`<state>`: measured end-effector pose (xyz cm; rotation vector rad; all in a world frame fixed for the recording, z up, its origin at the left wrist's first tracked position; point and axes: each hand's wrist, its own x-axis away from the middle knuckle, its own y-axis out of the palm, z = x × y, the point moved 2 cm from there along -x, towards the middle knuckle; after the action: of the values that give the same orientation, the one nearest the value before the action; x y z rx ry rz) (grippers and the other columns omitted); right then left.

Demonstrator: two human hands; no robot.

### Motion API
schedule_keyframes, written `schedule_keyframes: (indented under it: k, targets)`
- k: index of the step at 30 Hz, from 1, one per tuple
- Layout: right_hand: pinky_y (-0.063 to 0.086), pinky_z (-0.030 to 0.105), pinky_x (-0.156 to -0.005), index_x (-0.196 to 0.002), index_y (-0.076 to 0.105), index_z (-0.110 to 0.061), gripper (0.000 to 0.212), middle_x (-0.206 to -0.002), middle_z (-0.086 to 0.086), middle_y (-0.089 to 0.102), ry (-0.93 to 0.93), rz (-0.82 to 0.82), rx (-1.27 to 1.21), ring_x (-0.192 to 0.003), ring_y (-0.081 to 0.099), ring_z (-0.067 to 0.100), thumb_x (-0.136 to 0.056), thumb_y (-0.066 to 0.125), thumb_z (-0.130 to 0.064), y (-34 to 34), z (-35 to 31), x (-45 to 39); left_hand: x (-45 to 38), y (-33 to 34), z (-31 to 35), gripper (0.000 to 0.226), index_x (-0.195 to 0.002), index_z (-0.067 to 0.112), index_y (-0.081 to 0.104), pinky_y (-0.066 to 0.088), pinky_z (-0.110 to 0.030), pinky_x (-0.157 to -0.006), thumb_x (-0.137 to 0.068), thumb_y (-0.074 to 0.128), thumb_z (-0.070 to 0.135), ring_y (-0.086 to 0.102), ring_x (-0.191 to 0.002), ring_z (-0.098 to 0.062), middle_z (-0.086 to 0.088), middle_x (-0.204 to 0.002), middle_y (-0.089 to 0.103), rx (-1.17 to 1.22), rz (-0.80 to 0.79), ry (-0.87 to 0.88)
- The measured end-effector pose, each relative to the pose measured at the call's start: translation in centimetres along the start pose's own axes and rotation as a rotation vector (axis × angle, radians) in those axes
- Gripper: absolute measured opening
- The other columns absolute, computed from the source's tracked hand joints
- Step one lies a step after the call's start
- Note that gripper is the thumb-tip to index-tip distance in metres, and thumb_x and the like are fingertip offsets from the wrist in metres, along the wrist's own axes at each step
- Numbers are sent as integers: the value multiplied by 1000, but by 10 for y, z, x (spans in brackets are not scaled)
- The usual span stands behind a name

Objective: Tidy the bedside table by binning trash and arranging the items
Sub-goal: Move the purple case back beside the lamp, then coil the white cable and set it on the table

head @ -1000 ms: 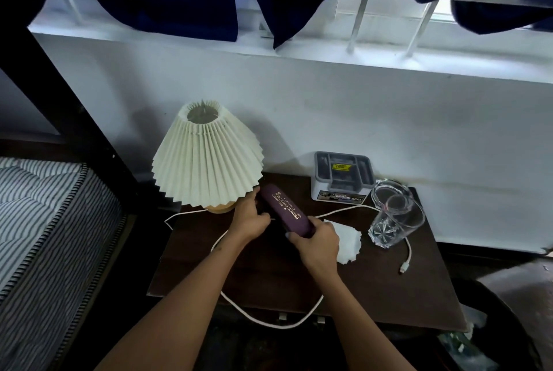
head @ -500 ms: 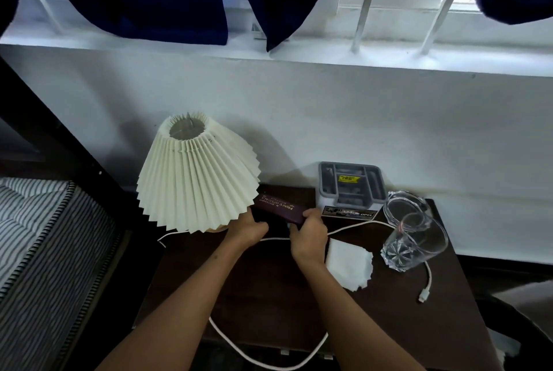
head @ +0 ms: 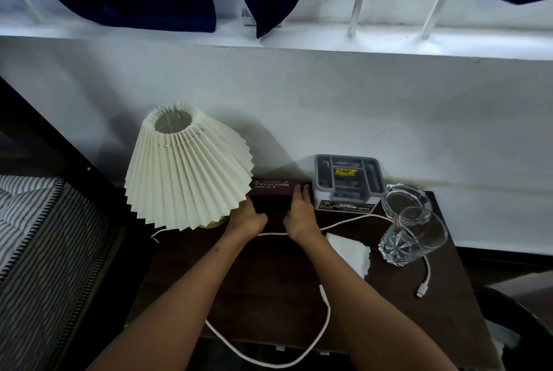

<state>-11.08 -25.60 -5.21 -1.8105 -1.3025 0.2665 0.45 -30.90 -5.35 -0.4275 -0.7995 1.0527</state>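
Observation:
A dark purple spectacle case [head: 273, 188] lies flat at the back of the dark wooden bedside table [head: 269, 304], against the wall, between the lamp and the grey organiser box. My left hand [head: 247, 216] holds its left end, partly under the lampshade. My right hand [head: 299, 210] rests its fingers on the case's right end. A white crumpled tissue [head: 350, 254] lies just right of my right forearm.
A pleated cream lamp [head: 185, 173] stands at the table's back left. A grey organiser box [head: 348, 185], a glass ashtray [head: 408, 201] and a drinking glass [head: 413, 239] sit at the back right. A white cable [head: 326, 316] loops across the table. A striped mattress [head: 33, 239] lies to the left.
Both hands carried the case from the table's middle to the back and laid it flat against the wall between lamp and organiser. The camera moved closer.

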Motion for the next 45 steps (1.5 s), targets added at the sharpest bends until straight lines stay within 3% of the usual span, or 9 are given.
schedule_keyframes:
  k: [7, 11, 14, 18, 22, 30, 35, 40, 45]
  targets:
    - [21, 33, -119, -150, 0, -2, 87, -158, 19, -10, -5, -50, 37, -147, 4, 32, -85, 58, 3, -3, 4, 10, 9, 1, 5, 78, -147, 4, 14, 35, -27, -99, -80, 54, 9, 36, -132, -29, -18, -143, 35, -20, 6, 2]
    - [45, 37, -94, -134, 43, -2, 48, -140, 16, 41, -65, 184, 105, -124, 47, 33, -87, 52, 0, -18, 10, 29, 23, -6, 3, 67, -142, 5, 26, 40, -27, -86, -80, 52, 5, 48, -115, -24, -13, -125, 47, 8, 40, 59]
    - [48, 38, -79, -113, 59, -5, 30, -118, 12, 58, -118, 226, 314, -111, 54, 31, -86, 49, 2, -33, 21, 42, 47, -13, -5, 51, -133, 0, 46, 40, -28, -94, -82, 54, 2, 51, -119, -27, -14, -123, 53, -38, 140, 183]
    - [49, 39, -82, -112, 60, -6, 34, -116, 13, 60, -85, 85, 498, -119, 50, 29, -84, 48, 9, -41, 37, 47, 92, -20, -39, 36, -118, 7, 62, 46, -28, -92, -82, 59, 7, 59, -110, -23, -9, -124, 57, -99, 242, 239]
    - [50, 37, -83, -107, 61, -6, 30, -110, 12, 64, -86, 29, 611, -123, 46, 27, -85, 49, 9, -39, 46, 50, 130, -32, -88, 31, -111, 13, 61, 52, -37, -77, -81, 64, 20, 60, -99, -29, -10, -112, 56, -171, 373, 8]
    - [45, 36, -91, -103, 63, -5, 26, -110, 11, 65, -123, 74, 690, -119, 48, 30, -85, 49, 7, -34, 48, 49, 131, -32, -106, 32, -99, 7, 59, 48, -34, -81, -79, 69, 30, 62, -100, -34, -12, -95, 68, -156, 264, -238]
    - [51, 38, -81, -121, 51, -2, 37, -121, 13, 59, -108, 96, 679, -117, 53, 30, -85, 52, 7, -40, 45, 59, 124, -32, -100, 28, -93, -1, 63, 48, -37, -80, -78, 68, 22, 59, -103, -40, -22, -103, 65, -126, 247, -382]
    - [52, 37, -81, -128, 43, 1, 50, -125, 19, 56, -105, 156, 689, -112, 59, 32, -82, 58, 9, -70, 29, 70, 131, -35, -86, 29, -95, 0, 60, 47, -35, -80, -78, 69, 22, 59, -104, -38, -20, -104, 64, -64, 194, -410]
    - [52, 36, -81, -125, 44, 0, 51, -122, 19, 55, -120, 282, 717, -110, 58, 31, -78, 63, 9, -110, 14, 85, 151, -32, -68, 20, -69, 6, 70, 49, -28, -71, -82, 63, 21, 67, -80, -26, -11, -72, 71, 34, 117, -317]
